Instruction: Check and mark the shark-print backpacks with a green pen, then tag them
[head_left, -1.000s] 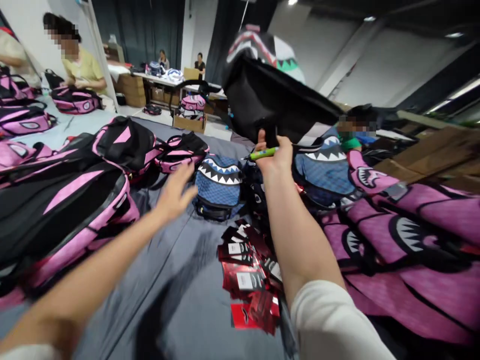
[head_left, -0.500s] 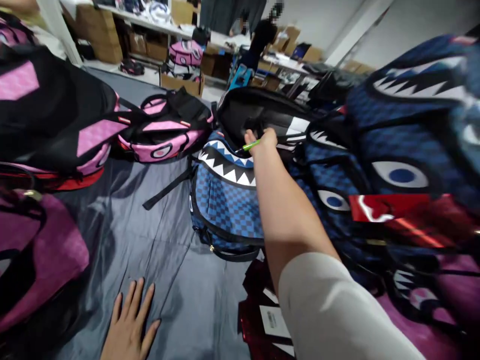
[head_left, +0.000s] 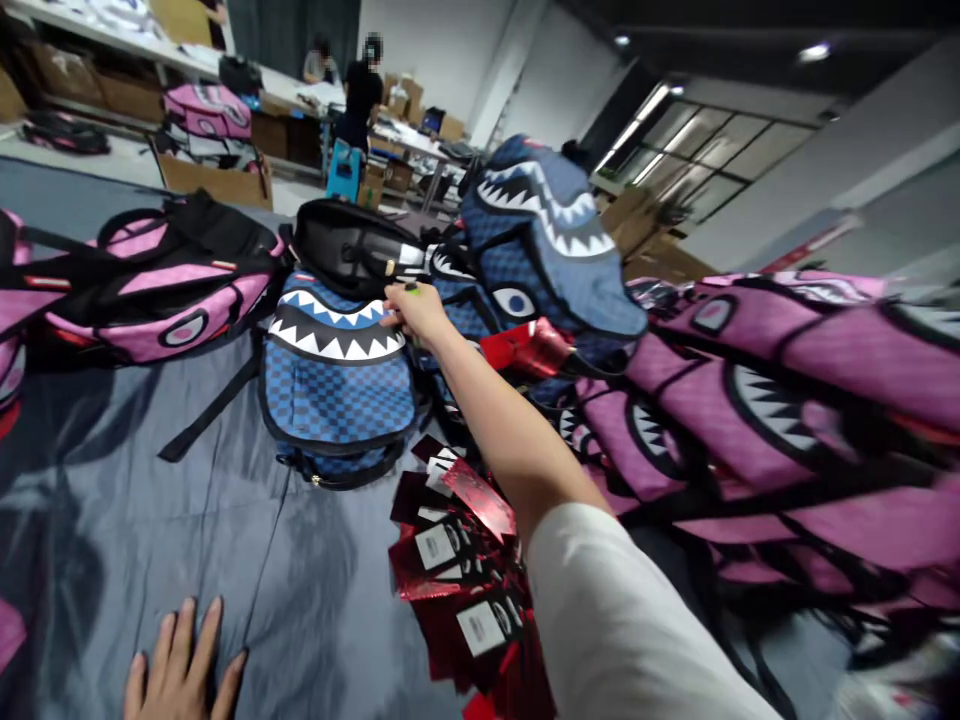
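My right hand [head_left: 417, 312] reaches forward, closed round a green pen [head_left: 412, 288], its fingers at the top edge of a blue checkered shark-mouth backpack [head_left: 337, 390] lying on the grey sheet [head_left: 150, 520]. A black backpack [head_left: 349, 252] lies just behind that blue one. My left hand [head_left: 180, 675] rests flat on the sheet near the bottom edge, fingers spread, holding nothing. Another blue shark backpack [head_left: 547, 240] stands up to the right of my right hand, with a red tag [head_left: 529, 350] hanging on it.
Several red and black hang tags [head_left: 457, 540] lie piled under my right forearm. Pink shark backpacks [head_left: 757, 400] are stacked at right, and pink and black ones [head_left: 150, 290] lie at left. People stand at tables with cardboard boxes [head_left: 210, 180] in the back.
The black backpack has been set down behind the blue one and my right hand has come off it to the blue backpack's top. My view has swung to the right. My left hand stays flat.
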